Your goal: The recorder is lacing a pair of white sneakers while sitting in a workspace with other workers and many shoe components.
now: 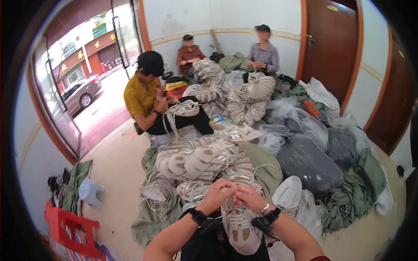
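Observation:
A beige sneaker [244, 237] with cream laces lies across my lap, toe toward me. Above its laced upper, my left hand [219, 194] and my right hand [252, 199] meet with fingers pinched together. What they hold between the fingertips is too small to make out. Just beyond my hands rises a heap of similar beige sneakers [203, 158], many nested together with loose laces. To the right of my right hand, a pale shoe [288, 192] stands with its light-coloured inside or sole showing. Dark bands circle both my wrists.
Black plastic bags [307, 165] and green cloth sacks [355, 195] crowd the right side. At left stand a red stool [72, 228] and a small blue stool [90, 191]. A person in yellow [140, 98] handles a shoe; two others sit behind shoe bundles [250, 100].

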{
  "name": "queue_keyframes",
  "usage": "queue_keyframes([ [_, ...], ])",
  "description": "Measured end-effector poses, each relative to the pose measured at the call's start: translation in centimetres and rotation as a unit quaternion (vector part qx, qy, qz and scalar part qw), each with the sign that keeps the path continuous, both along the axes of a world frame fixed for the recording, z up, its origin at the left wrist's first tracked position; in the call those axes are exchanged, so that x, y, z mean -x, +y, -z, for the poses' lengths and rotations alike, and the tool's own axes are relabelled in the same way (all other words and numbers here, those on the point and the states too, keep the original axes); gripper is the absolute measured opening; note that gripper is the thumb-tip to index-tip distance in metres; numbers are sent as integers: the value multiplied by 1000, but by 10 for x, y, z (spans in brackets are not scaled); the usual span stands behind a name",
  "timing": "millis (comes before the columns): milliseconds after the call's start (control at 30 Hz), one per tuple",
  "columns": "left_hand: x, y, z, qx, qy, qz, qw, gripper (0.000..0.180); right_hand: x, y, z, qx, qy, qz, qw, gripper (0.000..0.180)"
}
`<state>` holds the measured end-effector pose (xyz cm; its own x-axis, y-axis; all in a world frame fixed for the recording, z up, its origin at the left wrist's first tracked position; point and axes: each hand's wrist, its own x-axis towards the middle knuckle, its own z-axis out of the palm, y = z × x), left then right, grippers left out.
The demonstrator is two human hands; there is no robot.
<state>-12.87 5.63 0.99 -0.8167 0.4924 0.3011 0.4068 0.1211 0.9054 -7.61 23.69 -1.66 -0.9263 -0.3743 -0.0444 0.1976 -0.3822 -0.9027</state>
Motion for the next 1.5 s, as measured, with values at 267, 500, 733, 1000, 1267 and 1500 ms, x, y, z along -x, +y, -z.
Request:
queue_keyframes([
  [267,-36,-2,-21,60,105,-67,990,18,-10,0,-9,-20,16,-10,1000,15],
  [500,-134,-20,4,103,157,277,942,30,-4,3,-1,-20,-8,43,999,17],
  [733,-179,-20,8,300,211,296,882,55,2,-6,-12,-26,8,49,998,17],
  [1000,-192,-24,9,277,215,320,880,62,-11,-9,-11,-59,-14,56,997,16],
  [1267,-190,-26,13,322,238,302,865,66,-2,-19,-19,-181,9,59,982,22],
  [1500,-181,-30,1,301,215,291,882,62,23,-28,-19,-94,-86,55,990,18],
])
